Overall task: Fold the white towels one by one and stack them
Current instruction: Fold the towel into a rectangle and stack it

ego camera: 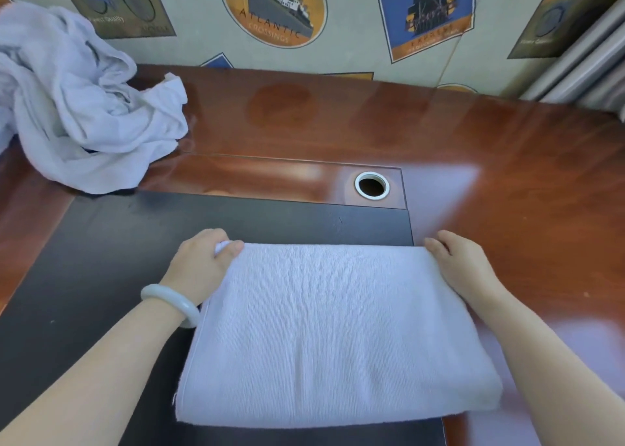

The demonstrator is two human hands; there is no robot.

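A white towel, folded into a flat rectangle, lies in front of me on the black desk mat. My left hand pinches its far left corner, thumb on top and fingers curled round the edge. At the far right corner, my right hand rests against the edge with the fingers fairly straight. A heap of crumpled white towels sits at the back left of the desk.
The desk is glossy reddish wood with a round cable hole just beyond the mat. A wall with travel-poster wallpaper runs behind it. Grey pipes stand at the back right corner.
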